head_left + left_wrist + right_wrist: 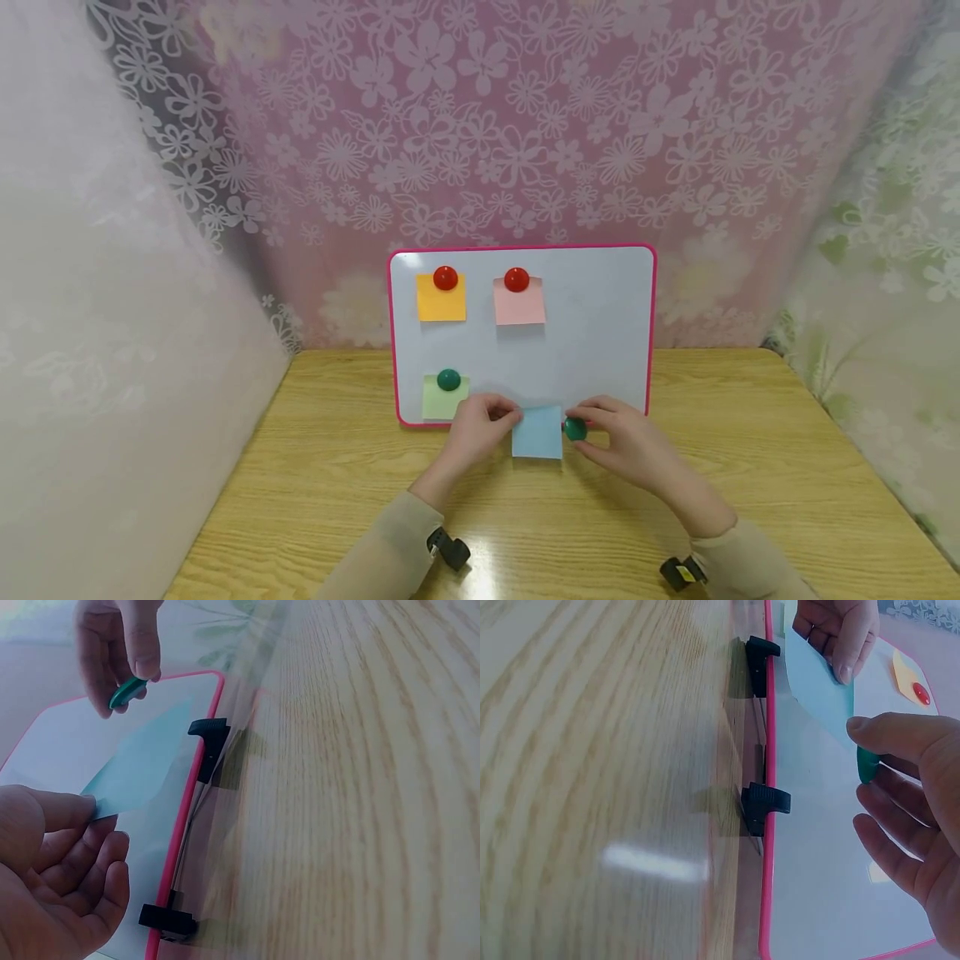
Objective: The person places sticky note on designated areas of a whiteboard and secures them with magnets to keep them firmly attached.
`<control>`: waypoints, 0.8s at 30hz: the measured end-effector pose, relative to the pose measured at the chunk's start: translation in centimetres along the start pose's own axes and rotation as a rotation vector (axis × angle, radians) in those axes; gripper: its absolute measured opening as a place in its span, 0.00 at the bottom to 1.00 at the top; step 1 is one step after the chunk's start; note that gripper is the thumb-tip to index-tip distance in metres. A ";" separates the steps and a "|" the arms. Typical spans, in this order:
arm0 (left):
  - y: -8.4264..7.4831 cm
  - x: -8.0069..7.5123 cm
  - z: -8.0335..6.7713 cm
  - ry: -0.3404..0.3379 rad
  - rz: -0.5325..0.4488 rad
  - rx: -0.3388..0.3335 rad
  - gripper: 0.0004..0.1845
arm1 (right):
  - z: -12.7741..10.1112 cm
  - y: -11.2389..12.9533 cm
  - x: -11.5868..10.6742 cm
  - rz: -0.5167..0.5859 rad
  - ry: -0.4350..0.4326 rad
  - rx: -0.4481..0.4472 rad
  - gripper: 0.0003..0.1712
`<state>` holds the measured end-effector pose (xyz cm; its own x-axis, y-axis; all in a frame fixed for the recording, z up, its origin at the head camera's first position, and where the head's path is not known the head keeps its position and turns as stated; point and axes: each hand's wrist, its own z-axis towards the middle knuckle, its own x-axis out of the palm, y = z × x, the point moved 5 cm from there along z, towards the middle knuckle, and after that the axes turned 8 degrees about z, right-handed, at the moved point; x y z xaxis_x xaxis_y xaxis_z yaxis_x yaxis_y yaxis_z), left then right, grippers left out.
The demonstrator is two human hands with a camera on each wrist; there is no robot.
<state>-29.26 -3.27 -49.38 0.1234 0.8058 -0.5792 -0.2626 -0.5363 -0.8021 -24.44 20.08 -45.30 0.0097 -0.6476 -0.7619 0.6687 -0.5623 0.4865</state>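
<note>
A blue sticky note (537,433) hangs from my left hand (483,427), its upper left corner pinched between thumb and fingertips. Close to the note's right edge, my right hand (626,437) grips a round green magnet (575,428) between thumb and fingers. Behind both hands stands a whiteboard (592,350) with a pink frame. In the left wrist view the note (146,765) bends in front of the board's lower part, and the green magnet (127,691) shows edge-on. The right wrist view has the right thumb beside the note's corner.
Red magnets hold an orange note (441,304) and a pink note (519,307) along the board's top. A green magnet (448,380) holds a light green note (442,402) at lower left. Black clips (765,806) grip the board's bottom edge above the wooden table (300,500).
</note>
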 end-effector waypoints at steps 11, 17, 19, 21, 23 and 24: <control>-0.3 -0.2 0.1 -0.022 -0.008 0.005 0.05 | 0.4 0.2 0.5 0.019 -0.019 0.015 0.26; -0.4 -0.2 0.2 -0.036 -0.010 0.004 0.05 | 0.6 0.2 0.7 0.027 -0.039 0.009 0.26; -0.4 -0.3 0.3 -0.040 -0.010 0.003 0.05 | 0.6 0.3 0.8 0.021 -0.046 0.005 0.26; -0.4 -0.3 0.4 -0.043 -0.011 0.001 0.05 | 0.6 0.3 0.9 0.016 -0.055 0.001 0.26; -0.4 -0.3 0.4 -0.048 -0.012 0.000 0.05 | 0.7 0.4 1.0 0.012 -0.059 0.001 0.26; -0.4 -0.3 0.4 -0.050 -0.011 0.000 0.05 | 0.7 0.4 1.1 0.010 -0.060 0.005 0.26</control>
<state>-29.60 -3.19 -48.79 0.0783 0.8232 -0.5623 -0.2615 -0.5274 -0.8084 -24.72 18.79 -45.59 -0.0287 -0.6828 -0.7301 0.6651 -0.5582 0.4959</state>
